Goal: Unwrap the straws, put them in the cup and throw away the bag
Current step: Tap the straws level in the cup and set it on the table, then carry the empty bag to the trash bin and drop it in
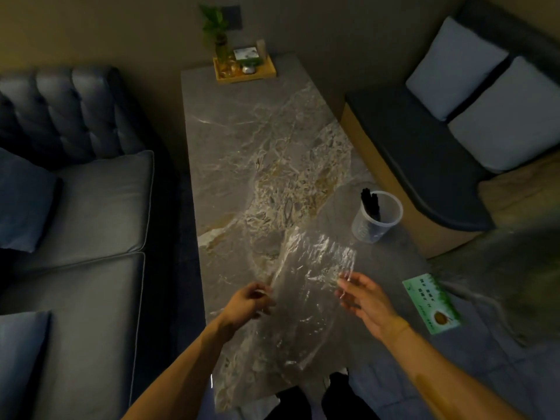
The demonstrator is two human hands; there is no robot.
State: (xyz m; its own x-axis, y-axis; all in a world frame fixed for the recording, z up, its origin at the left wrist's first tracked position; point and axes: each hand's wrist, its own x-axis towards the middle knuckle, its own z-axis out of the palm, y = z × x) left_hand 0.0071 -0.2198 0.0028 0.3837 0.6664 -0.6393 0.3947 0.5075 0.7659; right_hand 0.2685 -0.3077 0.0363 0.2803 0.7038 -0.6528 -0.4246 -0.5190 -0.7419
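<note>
A clear plastic cup (375, 222) stands on the right side of the marble table (242, 131), with several dark straws (370, 201) upright inside it. A large crinkled transparent bag (306, 283) is stretched above the table's near end. My left hand (247, 303) pinches the bag's left edge. My right hand (363, 295) grips its right edge with the fingers curled around the plastic. The bag looks empty.
A green printed card (431, 304) lies at the table's right edge near my right wrist. A wooden tray (245, 69) with a plant and small items sits at the far end. A dark sofa (75, 192) runs along the left, a bench with pale cushions (485, 95) on the right.
</note>
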